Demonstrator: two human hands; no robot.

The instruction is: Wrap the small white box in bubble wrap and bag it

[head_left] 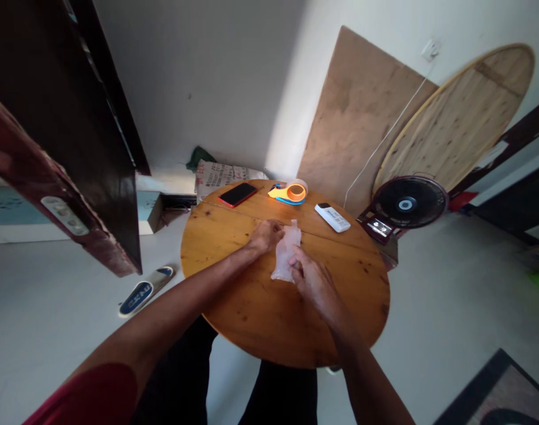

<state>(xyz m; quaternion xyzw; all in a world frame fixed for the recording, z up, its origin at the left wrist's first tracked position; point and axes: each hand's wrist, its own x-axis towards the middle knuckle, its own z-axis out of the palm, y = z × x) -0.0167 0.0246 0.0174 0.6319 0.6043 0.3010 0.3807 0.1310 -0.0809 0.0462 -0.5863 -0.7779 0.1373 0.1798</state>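
Note:
A strip of whitish, translucent wrap (287, 251) lies lengthwise on the round wooden table (251, 319), between my hands. My left hand (267, 235) has its fingers closed at the wrap's upper left edge. On the right side of the wrap is my right hand (311, 276), its fingers curled and the fingertips touching the wrap. Whether anything is inside the wrap cannot be made out.
Along the table's far side are a black phone with a red edge (238, 195), an orange and blue tape dispenser (291, 192) and a white device (332, 217). A round black fan (411, 202) stands right of the table. A slipper (145, 291) lies on the floor.

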